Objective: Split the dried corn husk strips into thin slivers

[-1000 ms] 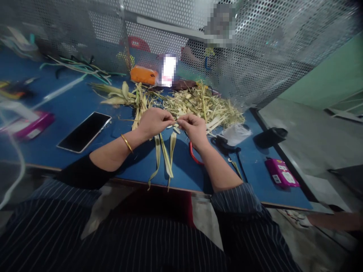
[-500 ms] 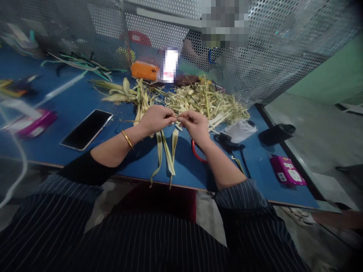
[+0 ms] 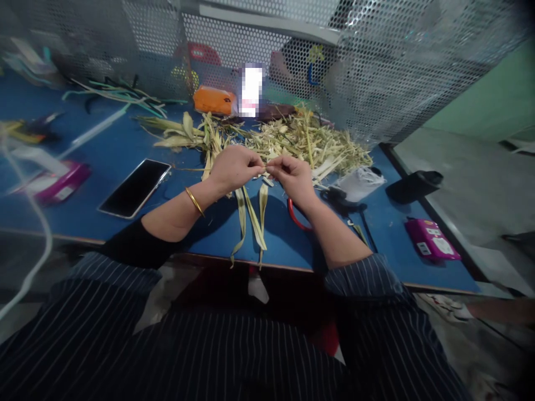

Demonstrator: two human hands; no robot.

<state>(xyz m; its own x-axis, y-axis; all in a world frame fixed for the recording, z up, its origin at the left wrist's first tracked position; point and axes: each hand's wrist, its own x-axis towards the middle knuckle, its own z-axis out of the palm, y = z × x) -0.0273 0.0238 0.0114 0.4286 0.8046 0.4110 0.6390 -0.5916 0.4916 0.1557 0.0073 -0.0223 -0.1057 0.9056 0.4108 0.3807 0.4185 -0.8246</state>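
Observation:
My left hand (image 3: 236,168) and my right hand (image 3: 295,177) meet over the table, thumb and fingers of each pinched together. Between the fingertips is a thin, pale bit of what looks like a dry leaf strip, mostly hidden by the fingers. A thin strand (image 3: 191,169) sticks out to the left behind my left hand. Below the hands, several long dry leaf strips (image 3: 253,223) lie toward the table's front edge. Just beyond them spreads a heap of shredded dry leaves (image 3: 309,142). A red curved handle (image 3: 296,216) shows beside my right wrist.
On the blue table (image 3: 204,231) lie a phone (image 3: 136,188) at left, an orange packet (image 3: 214,100) and a pixelated bright screen (image 3: 251,89) behind. At right are a white bundle (image 3: 357,184), a black cylinder (image 3: 413,186) and a purple packet (image 3: 432,239). A perforated metal screen (image 3: 234,36) stands behind.
The view has shifted slightly, so the table's things sit a little farther right. Both hands stay pinched close together, and the thin strand at the left has moved a little.

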